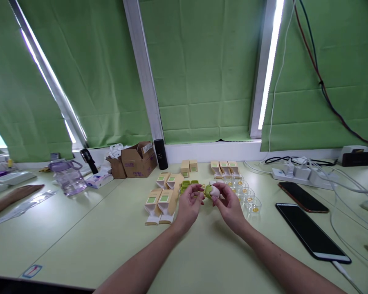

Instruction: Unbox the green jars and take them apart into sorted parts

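A small white, rounded piece with a green leaf-like part [214, 191] is between my hands, above the table. My right hand [230, 204] pinches its white side between thumb and fingers. My left hand [189, 206] has its fingers curled together close to the green side; what they hold, if anything, is too small to make out. Just behind my left hand lie green pieces [185, 184], partly hidden by it. Open beige cartons with green windows [164, 199] lie left of my left hand. Clear cups with gold-coloured bits inside [249, 199] stand right of my right hand.
More beige cartons [223, 167] stand at the back. On the right are two phones [309, 228], a power strip [294, 177] and loose cables. A cardboard box [138, 161], black cylinder [161, 154] and water bottle [68, 177] stand left. Another person's arm [15, 196] rests far left.
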{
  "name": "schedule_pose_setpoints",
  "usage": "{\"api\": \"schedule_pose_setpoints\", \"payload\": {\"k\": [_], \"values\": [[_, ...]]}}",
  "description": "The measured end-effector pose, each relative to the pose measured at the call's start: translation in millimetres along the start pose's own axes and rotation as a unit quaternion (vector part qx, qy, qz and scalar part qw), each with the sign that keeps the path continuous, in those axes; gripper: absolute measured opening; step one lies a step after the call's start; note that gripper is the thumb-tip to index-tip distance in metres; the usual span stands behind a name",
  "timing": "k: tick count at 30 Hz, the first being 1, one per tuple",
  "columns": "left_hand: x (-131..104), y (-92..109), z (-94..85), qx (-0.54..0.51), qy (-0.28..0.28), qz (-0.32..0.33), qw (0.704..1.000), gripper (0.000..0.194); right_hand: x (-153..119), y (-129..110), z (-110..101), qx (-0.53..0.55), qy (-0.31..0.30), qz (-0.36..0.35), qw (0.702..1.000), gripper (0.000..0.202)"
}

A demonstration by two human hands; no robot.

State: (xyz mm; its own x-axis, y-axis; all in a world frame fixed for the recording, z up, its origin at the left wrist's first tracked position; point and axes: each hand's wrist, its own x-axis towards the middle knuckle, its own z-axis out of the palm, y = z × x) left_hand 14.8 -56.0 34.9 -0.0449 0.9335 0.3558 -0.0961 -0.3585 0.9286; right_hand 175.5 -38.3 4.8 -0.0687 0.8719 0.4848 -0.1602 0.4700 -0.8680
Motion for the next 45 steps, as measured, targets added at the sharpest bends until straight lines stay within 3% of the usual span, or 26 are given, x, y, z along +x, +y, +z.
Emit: {"api": "schedule_pose_setpoints", "payload": {"k": [8,17,20,25,34,39,45], "values": [[-4,3,3.8,-0.005,-0.02,0.007,1.0,0.041,-6,-8,3,-0.122,0.0,-0.06,0.991,0.042],[-4,0,2.6,-0.002,-0.054,0.014,0.998,0.04,-7,-5,2,-0.178,-0.004,-0.113,0.977,0.039],[-3,-4,0.7,0.009,-0.066,0.021,0.998,0.04,-6,-4,-2,-0.244,-0.008,-0.148,0.958,0.038],[-3,-9,-0.9,0.06,-0.066,0.045,0.995,0.034,-4,-7,-7,-0.37,-0.023,-0.243,0.896,0.04],[-8,-11,-3.4,0.22,-0.054,0.167,0.96,0.026,-2,-12,-10,-0.464,-0.064,-0.315,0.825,0.04],[-8,-9,-3.5,0.259,-0.046,0.188,0.946,0.026,0,-11,-11,-0.472,-0.079,-0.322,0.817,0.039],[-6,-8,-1.0,0.271,-0.031,0.161,0.948,0.026,2,-8,-10,-0.472,-0.099,-0.316,0.817,0.037]]}}
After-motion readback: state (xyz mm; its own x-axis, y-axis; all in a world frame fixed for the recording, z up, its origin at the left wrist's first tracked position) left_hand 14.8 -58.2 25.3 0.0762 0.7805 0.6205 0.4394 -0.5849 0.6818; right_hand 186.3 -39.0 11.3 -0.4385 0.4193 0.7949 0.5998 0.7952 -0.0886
